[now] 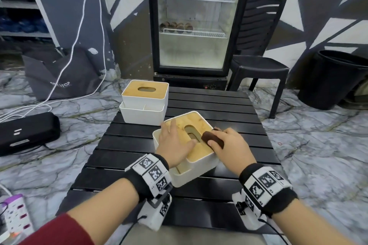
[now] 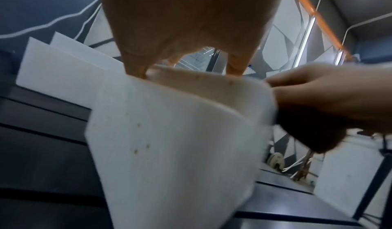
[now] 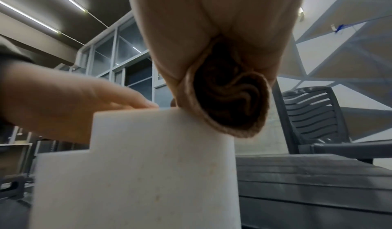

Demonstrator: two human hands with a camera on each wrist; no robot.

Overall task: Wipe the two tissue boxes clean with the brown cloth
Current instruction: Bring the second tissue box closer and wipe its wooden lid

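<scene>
Two white tissue boxes with wooden lids stand on a black slatted table (image 1: 219, 109). The near tissue box (image 1: 201, 167) sits turned at an angle in the middle; small yellowish spots mark its white side (image 2: 169, 148). My left hand (image 1: 175, 143) lies flat on its lid with straight fingers, the thumb by the oval slot. My right hand (image 1: 229, 145) grips the rolled brown cloth (image 1: 212, 139) against the lid's right edge; the right wrist view shows the brown cloth (image 3: 231, 96) curled in my fist above the box corner (image 3: 148, 165). The far tissue box (image 1: 145, 101) stands untouched at the table's back left.
A glass-door fridge (image 1: 195, 26) stands behind the table, a black plastic chair (image 1: 258, 65) and a black bin (image 1: 336, 79) to its right. On the marble floor at left lie a grey bag (image 1: 59, 71), white cables, a black case (image 1: 27, 131) and a power strip (image 1: 18, 217).
</scene>
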